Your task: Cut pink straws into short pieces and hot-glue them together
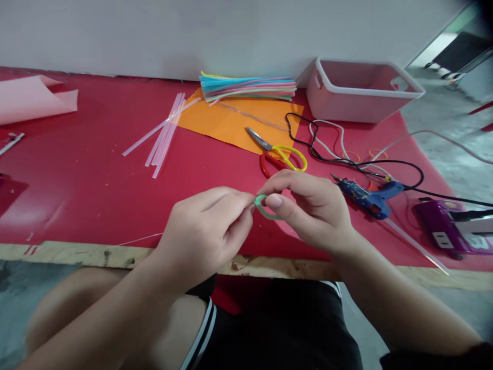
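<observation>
Between my two hands is a green pipe cleaner [265, 209] bent into a small loop, held over the front part of the table. My left hand [208, 226] pinches its left end between thumb and fingertips. The thumb and forefinger of my right hand [311, 208] close on the loop's upper right side, with the other fingers curled behind. Just beyond my right hand lie scissors [287, 154] with one yellow and one red handle. To its right rests a blue glue gun [365, 195] with a clear glue stick [418, 245] behind it.
Pink-tinted sticks [165, 133] lie left of an orange sheet [231, 123] carrying a bundle of colored pipe cleaners [248, 87]. A pink bin [346, 103] stands at the back right. Cables [358, 163] trail past a purple device [442, 226]. Pink paper [34, 100] lies far left.
</observation>
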